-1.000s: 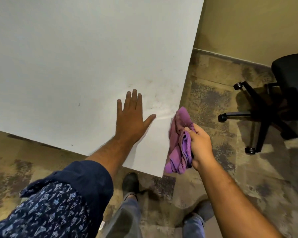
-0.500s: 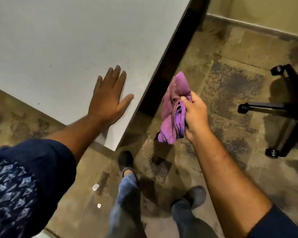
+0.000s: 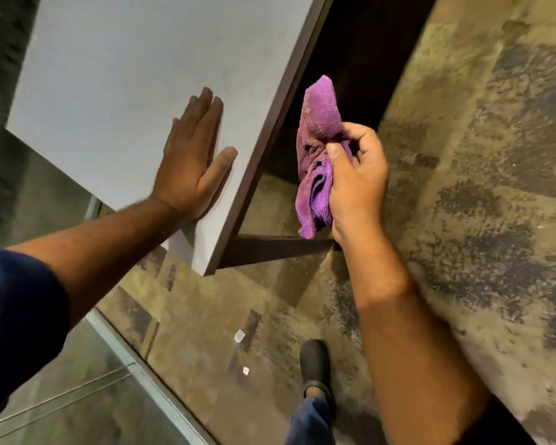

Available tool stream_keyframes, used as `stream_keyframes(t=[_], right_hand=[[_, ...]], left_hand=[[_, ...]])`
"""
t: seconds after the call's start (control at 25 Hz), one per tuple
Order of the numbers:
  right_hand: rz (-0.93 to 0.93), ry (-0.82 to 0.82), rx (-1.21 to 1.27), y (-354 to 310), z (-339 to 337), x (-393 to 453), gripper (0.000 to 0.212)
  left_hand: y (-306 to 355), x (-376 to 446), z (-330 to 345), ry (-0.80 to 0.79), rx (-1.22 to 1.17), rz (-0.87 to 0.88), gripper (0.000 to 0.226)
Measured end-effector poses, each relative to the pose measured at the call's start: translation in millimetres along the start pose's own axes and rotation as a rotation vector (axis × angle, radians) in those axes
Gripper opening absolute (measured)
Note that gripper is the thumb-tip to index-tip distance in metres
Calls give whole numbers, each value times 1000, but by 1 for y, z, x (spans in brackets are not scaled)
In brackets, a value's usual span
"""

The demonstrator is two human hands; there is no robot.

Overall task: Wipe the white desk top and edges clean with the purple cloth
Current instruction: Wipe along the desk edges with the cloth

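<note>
The white desk top [image 3: 135, 69] fills the upper left, its near corner pointing down at centre. My left hand [image 3: 193, 162] lies flat on the top close to that corner, fingers spread. My right hand [image 3: 357, 181] holds the bunched purple cloth [image 3: 316, 149] in the air, off the desk, a short way right of the desk's right edge [image 3: 270, 139]. The cloth does not touch the desk. Dark space under the desk shows behind the cloth.
Mottled brown carpet [image 3: 479, 187] covers the floor to the right and below. My dark shoe [image 3: 315, 364] stands at bottom centre. Two small white scraps [image 3: 239, 335] lie on the floor. A glass panel with a metal frame [image 3: 126, 358] runs along the lower left.
My view has tilted down and right, so the office chair has left the frame. My right hand has carried the cloth off the desk's right edge. My left hand stays flat on the top.
</note>
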State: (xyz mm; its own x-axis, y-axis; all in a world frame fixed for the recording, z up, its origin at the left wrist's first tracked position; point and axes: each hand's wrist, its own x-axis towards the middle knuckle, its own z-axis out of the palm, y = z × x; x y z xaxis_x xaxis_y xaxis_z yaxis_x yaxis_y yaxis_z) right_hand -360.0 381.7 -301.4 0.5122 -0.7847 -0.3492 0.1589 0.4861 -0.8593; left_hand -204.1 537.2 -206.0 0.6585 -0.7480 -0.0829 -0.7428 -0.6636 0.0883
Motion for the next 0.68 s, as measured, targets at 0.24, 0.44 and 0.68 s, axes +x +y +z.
stream_keyframes(t=[0.24, 0.44, 0.68], right_hand=[[-188, 39, -104, 1, 49, 18, 32], [-210, -22, -112, 24, 62, 23, 36], [-286, -44, 25, 47, 60, 28, 39]], left_hand=[[-2, 0, 3, 13, -17, 3, 76], [-8, -1, 6, 36, -64, 10, 72], [-11, 0, 9, 55, -83, 40, 66]])
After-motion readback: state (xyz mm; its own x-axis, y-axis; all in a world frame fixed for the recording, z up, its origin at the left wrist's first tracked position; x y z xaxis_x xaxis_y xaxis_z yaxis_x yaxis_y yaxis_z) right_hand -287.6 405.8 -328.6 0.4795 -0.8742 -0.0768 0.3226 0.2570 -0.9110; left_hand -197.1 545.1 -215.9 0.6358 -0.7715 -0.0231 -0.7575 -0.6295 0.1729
